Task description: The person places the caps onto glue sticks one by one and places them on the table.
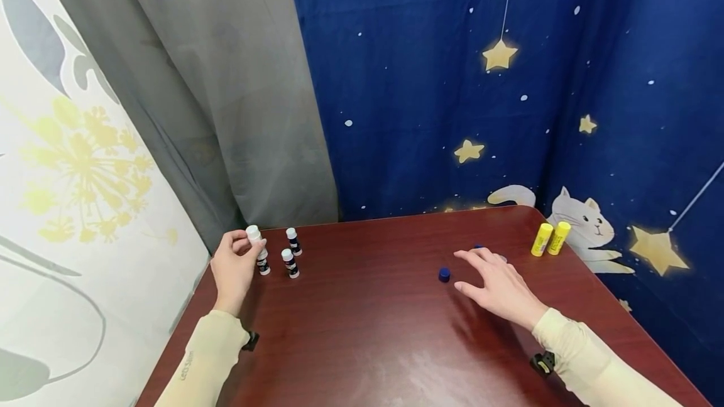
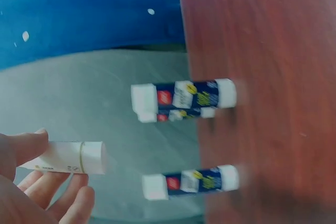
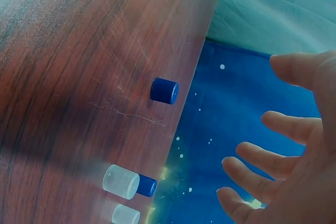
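Note:
My left hand (image 1: 233,272) pinches a white glue stick (image 2: 68,157) between thumb and fingers, above the table at the far left. Beside it, a navy-labelled glue stick (image 1: 263,265) stands upright, with two more like it, a nearer glue stick (image 1: 290,264) and a farther glue stick (image 1: 293,242), to its right. My right hand (image 1: 500,284) hovers with spread fingers and holds nothing. Nearest to it is a dark blue cap (image 1: 444,275). In the right wrist view, another blue cap (image 3: 148,185) stands behind a translucent cap (image 3: 121,181), and a second translucent cap (image 3: 126,214) is cut by the frame edge.
Two yellow glue sticks (image 1: 550,239) stand at the right back of the brown table (image 1: 362,306). A grey curtain (image 1: 271,112) and a blue star-patterned curtain (image 1: 418,112) hang behind the table. A patterned white surface (image 1: 73,218) borders its left side.

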Demonstrator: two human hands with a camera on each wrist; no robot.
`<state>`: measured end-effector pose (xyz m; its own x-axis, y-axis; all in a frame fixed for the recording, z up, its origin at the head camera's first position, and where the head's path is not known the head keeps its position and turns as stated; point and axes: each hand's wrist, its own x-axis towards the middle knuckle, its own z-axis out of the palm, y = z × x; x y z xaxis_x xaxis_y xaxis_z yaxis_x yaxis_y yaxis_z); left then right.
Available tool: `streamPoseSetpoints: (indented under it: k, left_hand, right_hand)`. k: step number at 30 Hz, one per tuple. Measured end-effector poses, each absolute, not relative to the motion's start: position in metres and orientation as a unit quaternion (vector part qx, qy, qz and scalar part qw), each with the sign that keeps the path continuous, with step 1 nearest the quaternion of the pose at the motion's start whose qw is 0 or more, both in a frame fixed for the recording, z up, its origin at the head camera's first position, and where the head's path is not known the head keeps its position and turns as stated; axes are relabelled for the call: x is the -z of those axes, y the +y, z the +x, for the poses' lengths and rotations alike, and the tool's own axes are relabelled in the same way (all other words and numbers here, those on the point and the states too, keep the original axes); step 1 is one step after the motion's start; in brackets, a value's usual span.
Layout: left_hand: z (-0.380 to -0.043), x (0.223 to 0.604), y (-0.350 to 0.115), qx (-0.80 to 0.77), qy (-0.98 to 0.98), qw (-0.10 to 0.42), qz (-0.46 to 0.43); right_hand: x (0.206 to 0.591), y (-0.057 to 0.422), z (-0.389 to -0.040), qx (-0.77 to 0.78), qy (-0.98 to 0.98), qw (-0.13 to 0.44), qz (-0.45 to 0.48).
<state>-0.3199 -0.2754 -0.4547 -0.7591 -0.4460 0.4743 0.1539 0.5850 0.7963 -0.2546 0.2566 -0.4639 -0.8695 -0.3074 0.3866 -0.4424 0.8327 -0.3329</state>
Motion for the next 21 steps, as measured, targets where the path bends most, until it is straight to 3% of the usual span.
streamPoseSetpoints:
  k: [9,21]
  left_hand:
    - [-0.313,0.423,-0.238,0.433,-0.828,0.357,0.017]
    - [-0.294,0.409,-0.201,0.473,-0.808,0.341,-0.083]
  right_hand:
    - [0.464,0.256,-0.259,-0.216,-0.942,0.16,0.2]
    - [0.46,0.25,-0.259,-0.221,-0.942,0.154,0.202]
